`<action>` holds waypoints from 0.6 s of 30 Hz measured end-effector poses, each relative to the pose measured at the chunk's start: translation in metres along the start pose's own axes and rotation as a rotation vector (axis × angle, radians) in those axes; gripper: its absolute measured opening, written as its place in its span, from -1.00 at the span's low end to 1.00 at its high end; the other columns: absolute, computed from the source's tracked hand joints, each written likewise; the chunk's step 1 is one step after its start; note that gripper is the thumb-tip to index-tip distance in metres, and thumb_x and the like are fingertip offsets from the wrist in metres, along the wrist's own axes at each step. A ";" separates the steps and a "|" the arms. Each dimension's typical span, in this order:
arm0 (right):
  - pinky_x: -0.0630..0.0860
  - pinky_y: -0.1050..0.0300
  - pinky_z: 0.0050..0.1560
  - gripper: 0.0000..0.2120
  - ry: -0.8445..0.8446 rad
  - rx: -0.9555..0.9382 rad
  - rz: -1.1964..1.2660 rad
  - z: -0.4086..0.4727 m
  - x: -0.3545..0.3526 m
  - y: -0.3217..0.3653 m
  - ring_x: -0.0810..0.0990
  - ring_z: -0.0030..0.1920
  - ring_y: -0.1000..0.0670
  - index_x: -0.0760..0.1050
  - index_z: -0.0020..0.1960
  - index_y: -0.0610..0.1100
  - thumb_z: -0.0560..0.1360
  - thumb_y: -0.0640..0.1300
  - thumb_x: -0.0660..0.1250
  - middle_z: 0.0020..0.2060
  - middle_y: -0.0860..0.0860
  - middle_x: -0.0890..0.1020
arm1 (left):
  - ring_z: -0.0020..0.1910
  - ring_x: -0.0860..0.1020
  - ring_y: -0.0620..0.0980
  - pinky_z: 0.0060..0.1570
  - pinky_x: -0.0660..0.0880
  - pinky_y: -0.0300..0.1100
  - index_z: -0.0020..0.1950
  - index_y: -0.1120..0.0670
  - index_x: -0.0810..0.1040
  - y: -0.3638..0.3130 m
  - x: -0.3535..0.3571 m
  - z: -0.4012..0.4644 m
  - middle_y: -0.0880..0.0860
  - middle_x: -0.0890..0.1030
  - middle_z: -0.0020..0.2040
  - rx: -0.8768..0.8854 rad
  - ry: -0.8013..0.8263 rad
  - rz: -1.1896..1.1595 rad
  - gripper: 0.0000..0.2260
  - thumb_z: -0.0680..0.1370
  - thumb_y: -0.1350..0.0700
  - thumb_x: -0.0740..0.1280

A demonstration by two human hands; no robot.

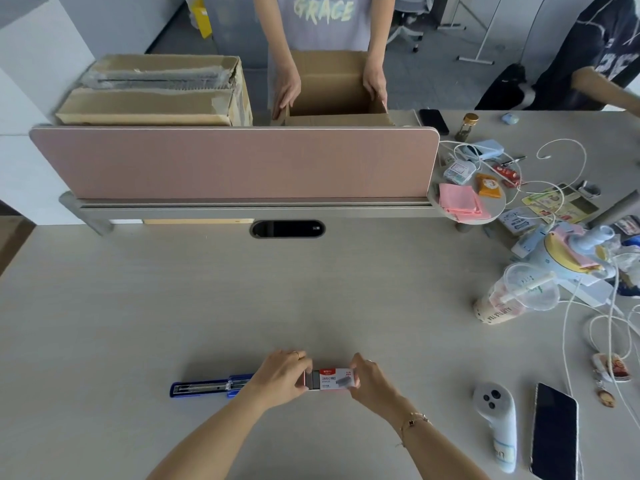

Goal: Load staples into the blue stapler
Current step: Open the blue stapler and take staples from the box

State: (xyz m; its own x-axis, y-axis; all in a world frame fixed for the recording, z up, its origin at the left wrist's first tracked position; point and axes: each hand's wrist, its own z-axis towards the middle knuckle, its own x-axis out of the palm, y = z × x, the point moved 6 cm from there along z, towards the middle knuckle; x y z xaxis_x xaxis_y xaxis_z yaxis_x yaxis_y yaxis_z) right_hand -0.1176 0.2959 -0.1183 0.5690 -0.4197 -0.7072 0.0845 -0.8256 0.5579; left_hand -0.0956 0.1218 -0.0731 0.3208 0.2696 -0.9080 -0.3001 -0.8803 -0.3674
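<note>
Both my hands are on the staple box, low on the bench right in front of me. My left hand is curled around the box's left end, fingers closed over the part where the inner tray shows grey. My right hand pinches the box's right end, fingers bent around it, thumb side toward me. The box sits level between the two hands; can't tell if it rests on the bench or is lifted just off it.

The blue stapler lies flat on the bench just left of my left hand, opened out long, its metal channel facing up. Its right end runs behind my left wrist; can't tell if it touches.

Well to the right of my right hand, a grey controller and a dark phone lie side by side. Farther off to the right and beyond, a plastic cup lies tipped among white cables.

Far ahead of my hands, past the pink divider, another person's hands hold an open cardboard box.
</note>
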 end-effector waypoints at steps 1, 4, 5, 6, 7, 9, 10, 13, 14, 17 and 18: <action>0.41 0.17 -0.27 -0.77 -0.004 0.000 0.002 0.000 0.000 0.000 0.46 -0.21 -0.05 0.35 0.03 -0.28 0.40 -0.39 0.27 -0.05 -0.23 0.59 | -0.22 0.58 0.04 -0.24 0.44 -0.18 -0.12 0.06 0.55 0.002 0.000 0.000 0.03 0.62 -0.14 -0.007 0.005 -0.016 -0.82 0.34 0.09 0.46; 0.35 0.29 -0.37 -0.80 -0.008 -0.004 -0.004 0.001 0.001 0.000 0.45 -0.22 -0.04 0.35 0.02 -0.27 0.42 -0.38 0.27 -0.09 -0.20 0.58 | -0.19 0.58 0.06 -0.21 0.48 -0.13 -0.12 0.09 0.57 0.006 0.002 0.001 0.04 0.62 -0.10 -0.038 0.022 -0.051 -0.84 0.35 0.09 0.45; 0.30 0.36 -0.41 -0.80 -0.009 -0.010 -0.005 0.001 0.002 0.000 0.45 -0.22 -0.04 0.35 0.00 -0.25 0.41 -0.38 0.27 -0.13 -0.17 0.55 | -0.18 0.58 0.07 -0.20 0.47 -0.13 -0.11 0.10 0.57 0.006 0.003 0.001 0.05 0.62 -0.09 -0.044 0.028 -0.058 -0.84 0.36 0.10 0.44; 0.25 0.42 -0.43 -0.80 -0.009 -0.015 0.000 0.001 0.003 -0.001 0.44 -0.22 -0.04 0.34 -0.02 -0.23 0.41 -0.38 0.27 -0.17 -0.13 0.51 | -0.17 0.58 0.08 -0.20 0.47 -0.13 -0.11 0.11 0.57 0.006 0.003 0.002 0.06 0.62 -0.08 -0.046 0.029 -0.060 -0.84 0.36 0.10 0.44; 0.20 0.45 -0.44 -0.78 -0.014 -0.019 0.006 0.002 0.003 -0.002 0.43 -0.23 -0.05 0.34 -0.01 -0.23 0.39 -0.39 0.27 -0.19 -0.09 0.48 | -0.16 0.58 0.09 -0.21 0.46 -0.12 -0.10 0.12 0.57 0.005 0.003 0.003 0.07 0.62 -0.07 -0.050 0.031 -0.059 -0.83 0.36 0.10 0.44; 0.17 0.46 -0.44 -0.76 -0.018 -0.019 0.014 0.003 0.005 -0.005 0.42 -0.24 -0.06 0.35 0.01 -0.27 0.37 -0.39 0.28 -0.20 -0.07 0.47 | -0.15 0.57 0.09 -0.21 0.46 -0.12 -0.09 0.12 0.57 0.005 0.003 0.004 0.07 0.61 -0.06 -0.058 0.035 -0.063 -0.81 0.35 0.12 0.45; 0.17 0.45 -0.44 -0.75 -0.016 -0.019 0.015 0.004 0.006 -0.005 0.41 -0.25 -0.05 0.35 0.01 -0.28 0.36 -0.39 0.28 -0.20 -0.07 0.47 | -0.14 0.57 0.09 -0.20 0.46 -0.11 -0.08 0.12 0.57 0.005 0.003 0.005 0.08 0.61 -0.06 -0.059 0.036 -0.064 -0.80 0.35 0.12 0.46; 0.18 0.44 -0.44 -0.76 -0.015 -0.023 0.009 0.005 0.007 -0.006 0.41 -0.27 -0.07 0.31 -0.06 -0.19 0.36 -0.38 0.29 -0.21 -0.10 0.50 | -0.15 0.57 0.09 -0.20 0.46 -0.09 -0.06 0.12 0.57 0.003 0.003 0.006 0.08 0.61 -0.06 -0.051 0.045 -0.052 -0.80 0.36 0.12 0.45; 0.21 0.42 -0.44 -0.73 -0.018 -0.023 0.004 0.005 0.008 -0.006 0.43 -0.26 -0.06 0.26 -0.09 -0.13 0.37 -0.38 0.29 -0.19 -0.13 0.53 | -0.15 0.57 0.09 -0.20 0.46 -0.09 -0.04 0.12 0.58 0.002 0.003 0.006 0.08 0.60 -0.05 -0.050 0.048 -0.045 -0.79 0.37 0.11 0.44; 0.29 0.31 -0.39 -0.69 -0.014 -0.005 -0.006 0.005 0.009 -0.008 0.46 -0.22 -0.06 0.22 -0.09 -0.09 0.38 -0.38 0.28 -0.09 -0.20 0.58 | -0.15 0.56 0.09 -0.22 0.41 -0.13 -0.04 0.12 0.57 -0.001 0.001 0.006 0.07 0.59 -0.05 -0.040 0.044 -0.042 -0.80 0.38 0.12 0.44; 0.30 0.31 -0.40 -0.72 -0.011 -0.001 -0.011 0.005 0.009 -0.007 0.46 -0.21 -0.06 0.26 -0.08 -0.12 0.38 -0.38 0.28 -0.08 -0.21 0.58 | -0.16 0.56 0.08 -0.24 0.38 -0.15 -0.06 0.12 0.56 -0.002 0.001 0.006 0.07 0.59 -0.06 -0.036 0.043 -0.044 -0.82 0.37 0.14 0.44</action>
State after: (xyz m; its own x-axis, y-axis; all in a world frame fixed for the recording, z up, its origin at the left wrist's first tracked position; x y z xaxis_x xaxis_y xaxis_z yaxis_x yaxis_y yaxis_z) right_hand -0.1174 0.2965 -0.1308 0.5588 -0.4150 -0.7180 0.0910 -0.8299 0.5505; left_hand -0.1003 0.1261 -0.0741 0.3717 0.2924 -0.8811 -0.2524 -0.8815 -0.3990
